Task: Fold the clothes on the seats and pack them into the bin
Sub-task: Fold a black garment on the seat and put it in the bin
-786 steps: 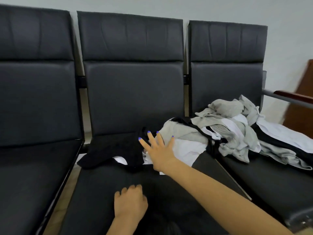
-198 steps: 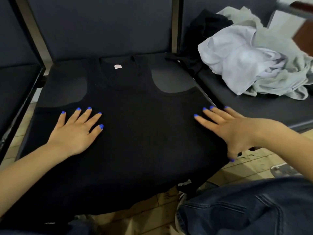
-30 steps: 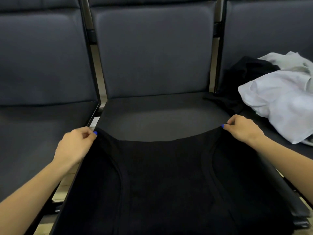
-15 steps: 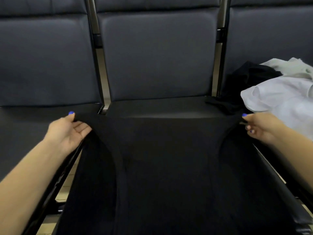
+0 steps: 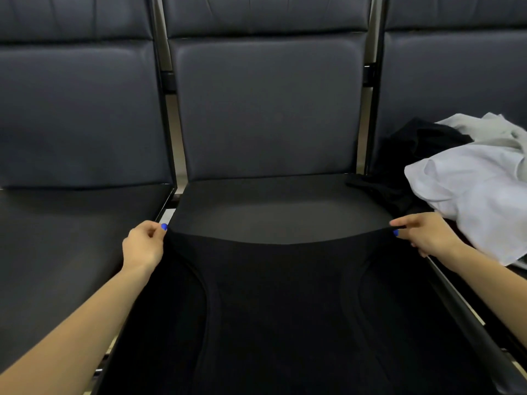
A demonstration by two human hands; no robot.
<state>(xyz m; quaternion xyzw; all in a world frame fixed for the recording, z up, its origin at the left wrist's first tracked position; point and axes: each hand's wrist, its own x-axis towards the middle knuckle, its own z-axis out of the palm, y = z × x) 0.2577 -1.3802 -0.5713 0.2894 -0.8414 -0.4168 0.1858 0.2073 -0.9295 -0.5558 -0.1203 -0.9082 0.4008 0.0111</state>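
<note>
Black garment (image 5: 285, 309) lying spread flat over front of middle seat (image 5: 273, 212), folded top edge sagging across cushion. Left hand (image 5: 144, 245) pinching garment's left corner, thumb and fingers pressing together on fabric. Right hand (image 5: 422, 236) pinching right corner same way, index finger pointing inward. Both hands pulling edge taut. Pile of white and grey clothes (image 5: 479, 189) sitting on right seat, black piece (image 5: 405, 155) beside it. Bin not showing.

The matt black cloth garment (image 5: 285, 309) lies smooth on the middle seat of dark, faintly shiny smooth leather-like padding (image 5: 268, 109), framed by dull dark metal bars (image 5: 456, 295), beside a crumpled pile of soft white and grey cloth (image 5: 479, 195).
</note>
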